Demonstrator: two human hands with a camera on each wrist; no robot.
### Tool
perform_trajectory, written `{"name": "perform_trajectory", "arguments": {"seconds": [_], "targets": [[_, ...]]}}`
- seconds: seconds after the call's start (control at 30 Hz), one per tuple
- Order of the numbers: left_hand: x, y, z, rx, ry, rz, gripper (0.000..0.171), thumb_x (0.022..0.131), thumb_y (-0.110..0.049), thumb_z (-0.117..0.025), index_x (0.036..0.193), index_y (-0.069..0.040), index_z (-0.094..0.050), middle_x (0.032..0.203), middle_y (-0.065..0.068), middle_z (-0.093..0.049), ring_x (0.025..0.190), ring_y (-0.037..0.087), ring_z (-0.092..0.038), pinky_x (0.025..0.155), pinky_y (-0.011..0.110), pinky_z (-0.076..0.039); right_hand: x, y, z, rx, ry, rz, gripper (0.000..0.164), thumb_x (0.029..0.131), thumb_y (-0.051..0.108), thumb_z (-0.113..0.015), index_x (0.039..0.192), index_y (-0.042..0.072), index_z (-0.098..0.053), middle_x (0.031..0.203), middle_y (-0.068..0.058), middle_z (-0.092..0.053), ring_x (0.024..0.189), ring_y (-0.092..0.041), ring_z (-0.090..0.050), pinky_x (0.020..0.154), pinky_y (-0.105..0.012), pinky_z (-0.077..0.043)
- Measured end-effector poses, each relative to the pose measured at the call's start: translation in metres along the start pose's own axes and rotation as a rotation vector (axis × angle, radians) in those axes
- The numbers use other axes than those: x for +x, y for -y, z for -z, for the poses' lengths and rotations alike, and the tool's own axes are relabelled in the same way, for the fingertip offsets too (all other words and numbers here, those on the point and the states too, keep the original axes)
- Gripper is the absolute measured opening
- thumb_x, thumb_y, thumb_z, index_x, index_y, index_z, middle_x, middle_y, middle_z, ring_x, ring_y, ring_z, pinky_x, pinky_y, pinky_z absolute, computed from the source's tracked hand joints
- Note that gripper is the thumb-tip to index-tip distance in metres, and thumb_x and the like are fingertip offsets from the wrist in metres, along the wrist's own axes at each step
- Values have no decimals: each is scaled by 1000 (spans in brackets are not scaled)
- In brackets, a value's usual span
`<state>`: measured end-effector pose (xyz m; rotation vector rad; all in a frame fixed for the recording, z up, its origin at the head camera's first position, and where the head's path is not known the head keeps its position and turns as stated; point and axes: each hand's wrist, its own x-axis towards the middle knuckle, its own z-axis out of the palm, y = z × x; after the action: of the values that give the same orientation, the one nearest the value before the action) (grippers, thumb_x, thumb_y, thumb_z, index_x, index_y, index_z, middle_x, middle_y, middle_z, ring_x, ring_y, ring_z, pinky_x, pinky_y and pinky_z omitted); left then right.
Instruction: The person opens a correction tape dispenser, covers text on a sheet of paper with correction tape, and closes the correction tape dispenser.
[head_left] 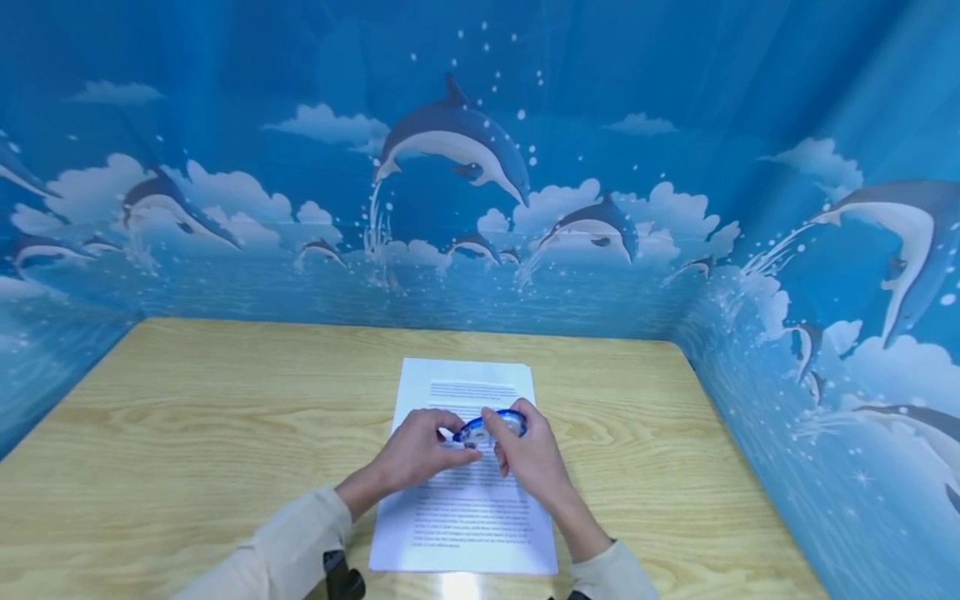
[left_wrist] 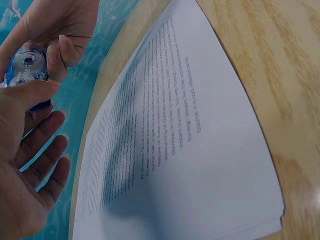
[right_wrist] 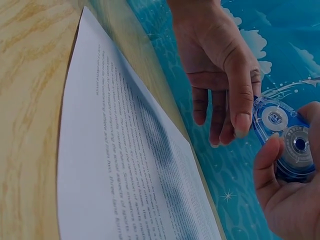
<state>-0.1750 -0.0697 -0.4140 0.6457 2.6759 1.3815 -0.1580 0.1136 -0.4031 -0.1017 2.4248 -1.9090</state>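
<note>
A blue and clear correction tape (head_left: 495, 427), with small reels inside its see-through case, is held above the printed paper (head_left: 480, 525). My right hand (head_left: 531, 450) grips its body between thumb and fingers; the reels (right_wrist: 299, 144) show past the thumb in the right wrist view. My left hand (head_left: 420, 450) is at the dispenser's narrow left end, thumb and forefinger on either side of it. In the left wrist view my left thumb (left_wrist: 37, 92) covers part of that end, while the other fingers are loosely bent. The very tip is hidden.
Several sheets of paper lie stacked on the wood-grain table (head_left: 225, 417), their edges slightly uneven. A blue curtain (head_left: 300, 167) printed with dolphins and clouds stands round the table's back and sides.
</note>
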Motion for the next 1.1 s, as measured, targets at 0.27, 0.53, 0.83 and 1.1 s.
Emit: {"name": "perform_trajectory", "arguments": {"seconds": [0.27,0.53,0.83,1.1], "targets": [[-2,8,3,-35,-31,2,24,78,-27,-80,93,-10,-71,89,-4,-68,81,15,-62,69,25,-51,2,1,2,22,-8,-6,41,91,43,-63,85,7,-45,54,-4,-51,44,-14,-46,41,-29,-47],[-4,13,6,-99,-31,5,19,80,-31,-78,90,-17,-71,88,-11,-66,87,13,-61,80,35,-50,2,-2,5,26,-15,-40,42,91,44,-62,86,7,-44,54,-4,-50,44,-12,-44,41,-23,-41],[-5,10,11,-141,-33,-11,19,79,-36,-78,89,-21,-71,89,-12,-66,90,19,-62,81,38,-49,0,-3,6,31,11,-41,42,92,45,-60,86,7,-44,53,-3,-49,43,-12,-41,41,-20,-35],[-6,8,13,-104,-45,-53,15,77,-36,-79,84,-26,-71,87,-15,-65,89,16,-62,81,41,-48,1,-1,13,-16,125,-74,39,94,44,-57,92,5,-51,56,-4,-51,46,-12,-43,44,-23,-38]]}}
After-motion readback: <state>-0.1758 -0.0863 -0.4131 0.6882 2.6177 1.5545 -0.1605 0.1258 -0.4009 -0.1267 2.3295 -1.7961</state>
